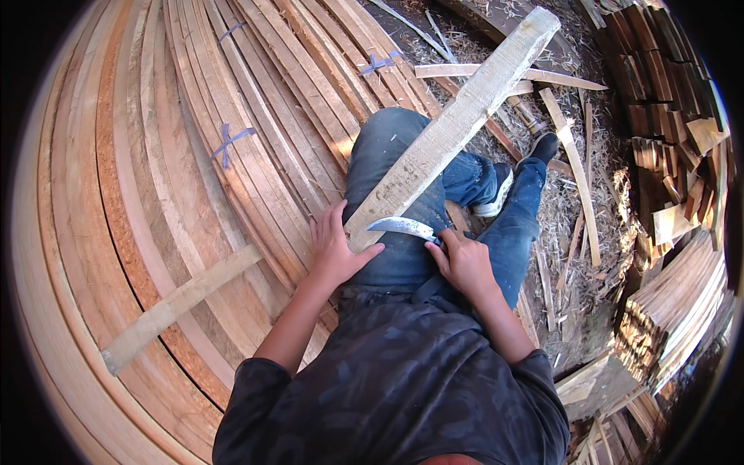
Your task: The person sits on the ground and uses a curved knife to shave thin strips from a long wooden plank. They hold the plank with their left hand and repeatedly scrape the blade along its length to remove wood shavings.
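Note:
My right hand (465, 263) is closed around the dark handle of a knife with a curved, pale metal blade (399, 225). The blade points left, close to the near end of a long, rough wooden board (465, 116). That board lies slantwise over my thighs in blue jeans, its far end reaching up and to the right. At its near end is my left hand (333, 246), thumb and fingers spread apart; it seems to touch the board's end without wrapping round it. The handle is mostly hidden inside my right fist.
Long planks (147, 194) are stacked on my left, some bundled with purple ties (231, 143). A short wood strip (182, 306) lies across them. Thin offcuts (573, 170) and shavings cover the ground at right. Piles of cut wood (674, 310) stand at the far right.

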### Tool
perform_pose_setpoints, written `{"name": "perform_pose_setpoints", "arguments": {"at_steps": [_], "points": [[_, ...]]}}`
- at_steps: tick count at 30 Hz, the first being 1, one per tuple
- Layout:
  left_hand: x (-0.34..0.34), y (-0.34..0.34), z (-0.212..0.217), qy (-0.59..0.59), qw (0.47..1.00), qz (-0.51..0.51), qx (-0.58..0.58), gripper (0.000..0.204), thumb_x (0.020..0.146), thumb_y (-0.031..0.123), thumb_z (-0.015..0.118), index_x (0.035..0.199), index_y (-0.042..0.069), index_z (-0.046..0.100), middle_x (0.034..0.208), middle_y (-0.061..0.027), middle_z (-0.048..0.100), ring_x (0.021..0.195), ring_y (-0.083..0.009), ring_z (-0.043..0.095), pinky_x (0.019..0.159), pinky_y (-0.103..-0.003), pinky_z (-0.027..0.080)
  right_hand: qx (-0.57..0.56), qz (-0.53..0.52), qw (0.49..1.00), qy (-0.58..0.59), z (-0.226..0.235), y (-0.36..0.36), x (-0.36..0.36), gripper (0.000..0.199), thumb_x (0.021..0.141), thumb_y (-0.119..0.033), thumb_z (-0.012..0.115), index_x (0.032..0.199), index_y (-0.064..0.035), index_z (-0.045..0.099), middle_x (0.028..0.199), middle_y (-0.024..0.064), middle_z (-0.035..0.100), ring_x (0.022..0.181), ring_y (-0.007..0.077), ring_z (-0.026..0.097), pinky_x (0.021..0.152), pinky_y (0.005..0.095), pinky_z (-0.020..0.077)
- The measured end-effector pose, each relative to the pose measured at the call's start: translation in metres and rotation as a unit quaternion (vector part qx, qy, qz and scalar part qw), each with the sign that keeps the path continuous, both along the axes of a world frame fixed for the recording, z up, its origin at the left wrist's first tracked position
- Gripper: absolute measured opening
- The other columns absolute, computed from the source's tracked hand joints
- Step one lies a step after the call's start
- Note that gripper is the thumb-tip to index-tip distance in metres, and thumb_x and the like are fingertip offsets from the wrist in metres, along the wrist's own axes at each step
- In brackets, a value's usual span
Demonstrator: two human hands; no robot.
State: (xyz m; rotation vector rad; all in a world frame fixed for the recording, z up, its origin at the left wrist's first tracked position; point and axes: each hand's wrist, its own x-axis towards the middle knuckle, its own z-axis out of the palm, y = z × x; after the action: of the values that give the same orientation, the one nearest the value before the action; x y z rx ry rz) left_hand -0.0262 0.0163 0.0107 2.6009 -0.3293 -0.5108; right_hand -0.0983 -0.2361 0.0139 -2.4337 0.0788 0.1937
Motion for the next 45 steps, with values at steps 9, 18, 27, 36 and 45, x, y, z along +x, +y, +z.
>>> {"name": "perform_pose_setpoints", "arguments": {"at_steps": [9, 18, 27, 36, 45], "points": [[-0.01, -0.002, -0.015, -0.087, 0.996, 0.009, -0.017, 0.102, 0.072, 0.063, 0.072, 0.141, 0.0, 0.032, 0.132, -0.0222, 0.045, 0.126, -0.0381, 0.042, 0.109, -0.058, 0.023, -0.062, -0.099, 0.991, -0.057, 0.003, -0.006, 0.011, 0.026, 0.085, -0.028, 0.072, 0.083, -0.0054, 0.06, 0.067, 0.0081, 0.06, 0.058, 0.0292, 0.061, 0.051, 0.0391, 0.0456], [-0.012, -0.004, -0.02, -0.146, 0.989, 0.01, -0.009, 0.099, 0.071, 0.063, 0.072, 0.138, -0.001, 0.037, 0.127, -0.021, 0.049, 0.121, -0.0373, 0.046, 0.107, -0.056, 0.027, -0.023, -0.147, 0.987, -0.064, -0.001, 0.0, 0.008, 0.028, 0.082, -0.028, 0.076, 0.087, -0.003, 0.064, 0.069, 0.0096, 0.062, 0.058, 0.0292, 0.062, 0.054, 0.0381, 0.048], [-0.013, -0.006, -0.021, -0.16, 0.987, 0.022, -0.008, 0.098, 0.07, 0.064, 0.072, 0.136, 0.0, 0.039, 0.124, -0.0191, 0.052, 0.12, -0.0346, 0.048, 0.108, -0.055, 0.027, 0.277, 0.006, 0.937, 0.212, 0.014, -0.013, 0.02, 0.024, 0.089, -0.016, 0.071, 0.104, 0.0009, 0.063, 0.056, 0.0, 0.046, 0.049, 0.0059, 0.046, 0.046, 0.0258, 0.0374], [-0.011, -0.007, -0.015, -0.169, 0.984, 0.032, -0.035, 0.094, 0.069, 0.058, 0.076, 0.133, -0.001, 0.04, 0.119, -0.0201, 0.053, 0.113, -0.0359, 0.051, 0.105, -0.052, 0.031, 0.283, -0.124, 0.949, 0.065, -0.035, -0.012, 0.005, 0.031, 0.078, -0.011, 0.082, 0.099, 0.0052, 0.065, 0.079, 0.0009, 0.063, 0.07, 0.0042, 0.056, 0.061, 0.0205, 0.046], [-0.009, -0.007, -0.017, -0.165, 0.985, 0.031, -0.029, 0.094, 0.07, 0.058, 0.076, 0.133, -0.001, 0.041, 0.117, -0.0198, 0.054, 0.112, -0.0364, 0.052, 0.105, -0.052, 0.032, 0.415, -0.391, 0.821, -0.023, -0.045, -0.045, 0.005, 0.018, 0.091, -0.014, 0.067, 0.103, -0.002, 0.06, 0.068, 0.0005, 0.053, 0.052, 0.0066, 0.049, 0.045, 0.0218, 0.0386]]}}
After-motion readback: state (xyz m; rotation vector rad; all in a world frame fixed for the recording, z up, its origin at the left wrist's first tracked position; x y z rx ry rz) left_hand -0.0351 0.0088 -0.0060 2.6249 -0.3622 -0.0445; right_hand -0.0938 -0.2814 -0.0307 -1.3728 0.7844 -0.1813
